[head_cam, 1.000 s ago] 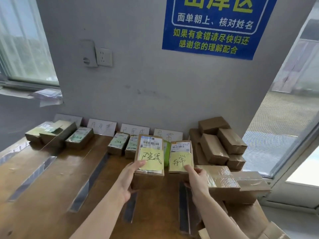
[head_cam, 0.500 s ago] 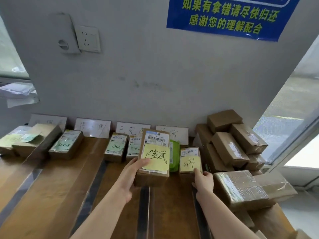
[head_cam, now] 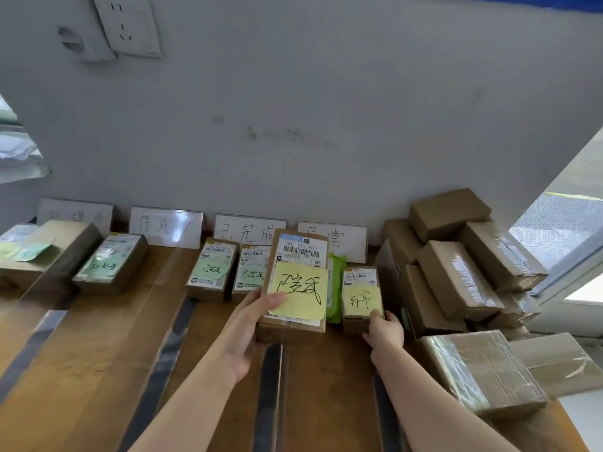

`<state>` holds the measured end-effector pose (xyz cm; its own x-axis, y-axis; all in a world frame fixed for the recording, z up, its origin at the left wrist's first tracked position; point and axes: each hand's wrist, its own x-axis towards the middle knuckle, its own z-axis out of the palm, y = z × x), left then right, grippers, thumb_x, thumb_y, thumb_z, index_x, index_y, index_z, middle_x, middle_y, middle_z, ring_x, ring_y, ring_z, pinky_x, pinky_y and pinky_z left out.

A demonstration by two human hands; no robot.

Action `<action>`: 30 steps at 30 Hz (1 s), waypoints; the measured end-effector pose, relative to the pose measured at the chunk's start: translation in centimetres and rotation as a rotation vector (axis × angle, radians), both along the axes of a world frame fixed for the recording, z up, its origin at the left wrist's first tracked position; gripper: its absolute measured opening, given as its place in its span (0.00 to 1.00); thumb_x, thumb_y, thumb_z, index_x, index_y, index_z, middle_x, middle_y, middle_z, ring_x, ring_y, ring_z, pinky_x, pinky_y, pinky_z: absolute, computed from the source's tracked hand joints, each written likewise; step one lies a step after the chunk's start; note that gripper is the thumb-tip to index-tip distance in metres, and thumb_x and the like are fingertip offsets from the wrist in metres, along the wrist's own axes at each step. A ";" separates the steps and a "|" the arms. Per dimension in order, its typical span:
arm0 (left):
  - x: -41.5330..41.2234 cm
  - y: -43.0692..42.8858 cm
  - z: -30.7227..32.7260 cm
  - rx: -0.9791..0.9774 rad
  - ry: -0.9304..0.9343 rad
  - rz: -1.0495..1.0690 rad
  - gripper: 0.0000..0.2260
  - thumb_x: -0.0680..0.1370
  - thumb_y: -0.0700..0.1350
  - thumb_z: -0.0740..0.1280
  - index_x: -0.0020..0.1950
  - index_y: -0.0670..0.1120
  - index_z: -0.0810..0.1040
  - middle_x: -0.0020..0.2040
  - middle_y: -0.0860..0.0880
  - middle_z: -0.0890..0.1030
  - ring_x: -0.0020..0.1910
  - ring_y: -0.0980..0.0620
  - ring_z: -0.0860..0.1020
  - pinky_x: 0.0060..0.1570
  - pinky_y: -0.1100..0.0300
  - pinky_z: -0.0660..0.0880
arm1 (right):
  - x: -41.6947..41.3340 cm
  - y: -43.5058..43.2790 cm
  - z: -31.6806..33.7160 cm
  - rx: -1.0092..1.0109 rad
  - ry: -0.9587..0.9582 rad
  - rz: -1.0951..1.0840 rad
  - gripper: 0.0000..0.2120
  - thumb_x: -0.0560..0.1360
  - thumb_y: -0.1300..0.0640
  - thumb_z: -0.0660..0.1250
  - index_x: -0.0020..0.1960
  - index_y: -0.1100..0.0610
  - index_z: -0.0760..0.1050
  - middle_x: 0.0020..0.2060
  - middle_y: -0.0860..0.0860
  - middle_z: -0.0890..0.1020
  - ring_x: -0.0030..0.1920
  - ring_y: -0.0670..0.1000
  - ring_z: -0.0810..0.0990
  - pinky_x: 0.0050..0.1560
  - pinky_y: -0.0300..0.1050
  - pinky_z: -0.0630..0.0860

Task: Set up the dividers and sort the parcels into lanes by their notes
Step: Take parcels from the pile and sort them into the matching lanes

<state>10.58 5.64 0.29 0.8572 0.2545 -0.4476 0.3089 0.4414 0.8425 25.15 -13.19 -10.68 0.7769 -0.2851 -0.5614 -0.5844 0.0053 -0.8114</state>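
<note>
My left hand [head_cam: 249, 324] grips a tall brown parcel [head_cam: 295, 327] with a barcode label and a large yellow note, held tilted above the table in front of the third lane. My right hand [head_cam: 385, 331] holds the near end of a small brown parcel [head_cam: 360, 296] with a yellow note, which lies on the table in the rightmost lane, beside a green packet [head_cam: 336, 288]. Clear dividers [head_cam: 267, 386] run front to back across the wooden table [head_cam: 98, 353]. White lane signs [head_cam: 248, 231] lean on the wall.
Two parcels with green notes [head_cam: 213, 269] lie in the third lane, one [head_cam: 111, 264] in the second, more at far left [head_cam: 42, 252]. A pile of brown boxes [head_cam: 456, 265] fills the right end, with a wrapped box [head_cam: 479, 373] nearer. A glass door is at right.
My right hand has lowered the small yellow-note parcel onto the table in the rightmost lane. The left hand keeps the big parcel raised. The camera has tilted down and closer.
</note>
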 end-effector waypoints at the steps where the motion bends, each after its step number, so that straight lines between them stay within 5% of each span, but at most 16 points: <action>1: 0.3 0.0 -0.3 -0.003 -0.001 0.007 0.22 0.68 0.50 0.71 0.62 0.50 0.78 0.50 0.48 0.86 0.50 0.48 0.83 0.46 0.55 0.76 | 0.3 0.1 -0.3 -0.002 0.004 -0.001 0.23 0.82 0.56 0.60 0.77 0.53 0.63 0.67 0.57 0.75 0.59 0.56 0.76 0.63 0.56 0.76; 4: 1.0 -0.1 -0.5 -0.007 -0.004 0.012 0.22 0.67 0.49 0.71 0.61 0.51 0.78 0.50 0.48 0.86 0.48 0.49 0.84 0.46 0.55 0.77 | 1.2 0.3 -1.3 -0.051 0.011 0.015 0.22 0.82 0.56 0.60 0.75 0.52 0.66 0.66 0.57 0.76 0.66 0.60 0.74 0.65 0.58 0.74; 8: 1.6 -0.2 -0.9 -0.019 0.002 -0.006 0.24 0.67 0.50 0.72 0.62 0.51 0.78 0.51 0.48 0.86 0.44 0.51 0.85 0.37 0.59 0.77 | 2.0 0.4 -2.4 -0.215 0.002 0.028 0.21 0.81 0.52 0.62 0.73 0.51 0.69 0.63 0.56 0.79 0.61 0.61 0.78 0.60 0.60 0.77; 16: 2.1 0.1 -1.2 0.004 0.041 0.012 0.28 0.65 0.51 0.77 0.64 0.52 0.77 0.53 0.48 0.86 0.52 0.46 0.82 0.47 0.54 0.75 | 1.3 1.2 -1.5 -0.390 -0.097 0.170 0.22 0.80 0.62 0.61 0.74 0.56 0.66 0.65 0.58 0.76 0.66 0.62 0.73 0.64 0.56 0.72; 21: 1.8 0.3 -1.4 0.016 0.040 0.036 0.29 0.63 0.52 0.78 0.63 0.52 0.77 0.52 0.48 0.86 0.54 0.46 0.82 0.50 0.52 0.74 | 0.7 1.9 -0.8 -0.426 -0.179 0.255 0.27 0.80 0.61 0.61 0.78 0.53 0.61 0.76 0.55 0.64 0.74 0.59 0.65 0.72 0.56 0.66; 24: 1.5 0.5 -1.6 0.029 0.041 0.061 0.30 0.63 0.53 0.78 0.64 0.52 0.77 0.53 0.48 0.86 0.55 0.45 0.81 0.52 0.50 0.75 | -0.1 2.1 1.0 -0.483 -0.226 0.278 0.26 0.81 0.58 0.61 0.77 0.52 0.60 0.77 0.54 0.60 0.72 0.58 0.68 0.66 0.56 0.70; 30: 0.6 0.5 -1.1 0.038 0.012 0.133 0.26 0.65 0.52 0.75 0.63 0.51 0.78 0.52 0.47 0.86 0.56 0.45 0.81 0.62 0.44 0.74 | -3.2 4.9 7.7 -0.033 -0.431 0.481 0.14 0.78 0.44 0.64 0.60 0.50 0.74 0.52 0.46 0.80 0.57 0.49 0.78 0.50 0.40 0.74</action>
